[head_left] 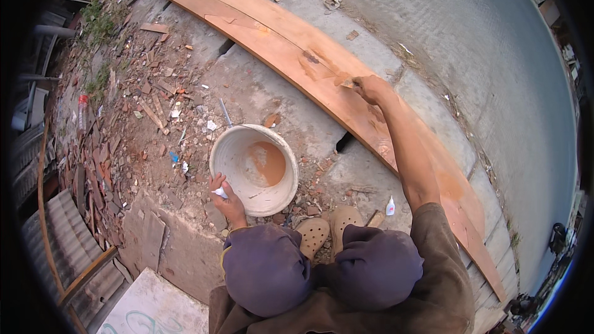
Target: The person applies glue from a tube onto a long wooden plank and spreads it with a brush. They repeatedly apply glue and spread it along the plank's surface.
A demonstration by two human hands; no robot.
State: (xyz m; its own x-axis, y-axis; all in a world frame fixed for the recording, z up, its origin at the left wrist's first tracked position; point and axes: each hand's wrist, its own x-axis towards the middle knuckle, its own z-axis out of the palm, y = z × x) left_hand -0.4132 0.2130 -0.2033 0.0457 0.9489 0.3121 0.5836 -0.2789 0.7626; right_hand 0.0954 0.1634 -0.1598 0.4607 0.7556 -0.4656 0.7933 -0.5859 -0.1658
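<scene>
A long wooden board (272, 43) lies on the paving in front of me, with a wide, curved wooden panel (247, 1) along its far side. My right hand (373, 91) reaches out over the wood, fingers closed on a small flat scraper (348, 83) that touches its surface. Darker brown smears (314, 62) mark the wood just left of the scraper. Down at the left, my left hand (230, 205) grips a small white bottle (219, 192) beside the bucket's rim. The white bucket (288, 195) contains orange-brown powder (268, 164).
Another small white bottle (390, 206) stands on the paving by my right knee. My clogs (314, 235) are just below the bucket. Broken brick and wood rubble (154, 105) covers the ground at left. A concrete block (179, 253) and a pale slab (154, 303) lie lower left.
</scene>
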